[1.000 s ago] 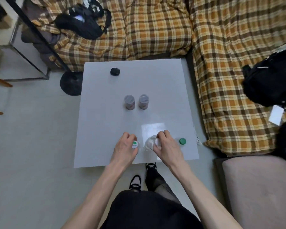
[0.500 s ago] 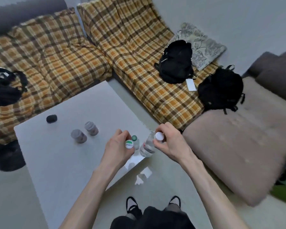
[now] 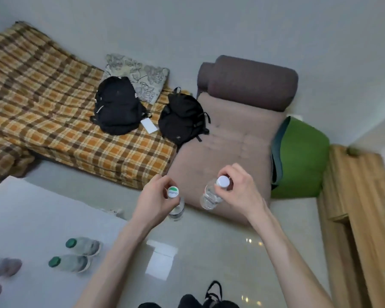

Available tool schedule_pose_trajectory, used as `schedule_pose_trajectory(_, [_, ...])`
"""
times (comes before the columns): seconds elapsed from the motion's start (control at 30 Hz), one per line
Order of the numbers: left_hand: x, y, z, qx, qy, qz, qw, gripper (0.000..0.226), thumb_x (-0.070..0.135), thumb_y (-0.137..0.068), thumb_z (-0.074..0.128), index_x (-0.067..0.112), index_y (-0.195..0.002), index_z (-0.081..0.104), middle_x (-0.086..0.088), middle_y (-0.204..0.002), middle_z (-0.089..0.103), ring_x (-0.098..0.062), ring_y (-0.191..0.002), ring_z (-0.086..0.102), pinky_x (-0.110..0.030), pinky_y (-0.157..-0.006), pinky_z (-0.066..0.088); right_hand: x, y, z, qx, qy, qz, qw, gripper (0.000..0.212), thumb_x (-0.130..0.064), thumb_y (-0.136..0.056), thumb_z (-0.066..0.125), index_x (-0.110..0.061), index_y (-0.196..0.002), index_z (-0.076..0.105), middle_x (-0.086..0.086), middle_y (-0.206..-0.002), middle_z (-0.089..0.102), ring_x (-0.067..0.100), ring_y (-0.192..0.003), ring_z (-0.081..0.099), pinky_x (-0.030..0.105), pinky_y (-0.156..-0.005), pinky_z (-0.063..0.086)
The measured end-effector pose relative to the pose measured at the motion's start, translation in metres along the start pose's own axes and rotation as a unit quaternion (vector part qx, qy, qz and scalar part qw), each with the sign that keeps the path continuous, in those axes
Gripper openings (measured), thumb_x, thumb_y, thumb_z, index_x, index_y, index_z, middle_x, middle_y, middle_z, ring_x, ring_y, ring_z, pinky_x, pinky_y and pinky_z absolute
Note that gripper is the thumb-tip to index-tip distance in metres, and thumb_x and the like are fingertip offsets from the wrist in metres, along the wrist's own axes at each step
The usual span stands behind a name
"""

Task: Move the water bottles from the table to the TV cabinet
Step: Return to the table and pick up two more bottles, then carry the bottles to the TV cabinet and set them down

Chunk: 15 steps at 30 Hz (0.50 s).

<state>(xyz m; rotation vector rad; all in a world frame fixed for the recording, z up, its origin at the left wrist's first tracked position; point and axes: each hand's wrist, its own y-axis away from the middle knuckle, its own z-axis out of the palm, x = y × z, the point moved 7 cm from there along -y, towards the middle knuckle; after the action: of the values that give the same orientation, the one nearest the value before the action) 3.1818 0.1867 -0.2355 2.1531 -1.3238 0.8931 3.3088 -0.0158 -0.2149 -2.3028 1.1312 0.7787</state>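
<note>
My left hand (image 3: pixel 152 200) grips a clear water bottle with a white and green cap (image 3: pixel 173 192) by its neck. My right hand (image 3: pixel 241 193) holds a second clear bottle with a plain white cap (image 3: pixel 222 181) the same way. Both bottles hang over the floor, past the right edge of the white table (image 3: pixel 20 218). Two more bottles with green caps (image 3: pixel 81 246) (image 3: pixel 70 262) rest on the table at the lower left. A wooden cabinet (image 3: pixel 360 196) runs along the right edge of the view.
Two grey jars (image 3: pixel 5 266) sit at the table's left edge. A plaid sofa (image 3: pixel 53 121) carries two black backpacks (image 3: pixel 117 105) (image 3: pixel 182 116). A brown chaise (image 3: pixel 231 138) and a green beanbag (image 3: pixel 302 161) stand between me and the cabinet.
Both hands have lifted their bottles off the table and carried them right, over the floor. The view has swung right, bringing the chaise, beanbag and wooden cabinet into sight.
</note>
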Motion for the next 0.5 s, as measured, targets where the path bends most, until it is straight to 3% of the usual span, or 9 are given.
schedule_pose_trajectory(0.13, [0.079,-0.037,0.065,-0.022,0.011,0.065,0.998,0.015,0.020,-0.076,0.077,0.027,-0.084,0.066,0.006,-0.089,0.060,-0.008,-0.077,0.063,-0.036,-0.073,0.054,0.072,0.007,-0.082,0.058,0.025,0.033,0.997,0.018,-0.022,-0.074,0.072,-0.022,-0.085,0.058,-0.008,-0.085,0.050,0.009,-0.069,0.051,0.015,-0.061,0.036])
schedule_pose_trajectory(0.3, [0.173,-0.082,0.149,-0.065,0.031,0.162,0.984,0.020,0.020,-0.079,0.082,0.028,-0.091,0.069,0.007,-0.092,0.060,-0.010,-0.082,0.061,-0.025,-0.072,0.051,0.153,0.027,-0.177,0.136,0.063,0.086,0.985,0.018,-0.026,-0.074,0.070,-0.022,-0.088,0.059,-0.008,-0.087,0.051,0.012,-0.068,0.048,0.036,-0.063,0.047])
schedule_pose_trajectory(0.5, [0.280,-0.122,0.250,-0.132,0.053,0.260,0.955,0.022,0.023,-0.083,0.082,0.034,-0.097,0.070,0.010,-0.090,0.059,-0.003,-0.085,0.062,-0.007,-0.071,0.044,0.235,0.064,-0.269,0.227,0.086,0.172,0.955,0.020,-0.020,-0.078,0.078,-0.018,-0.091,0.063,-0.006,-0.087,0.052,0.013,-0.066,0.049,0.032,-0.066,0.045])
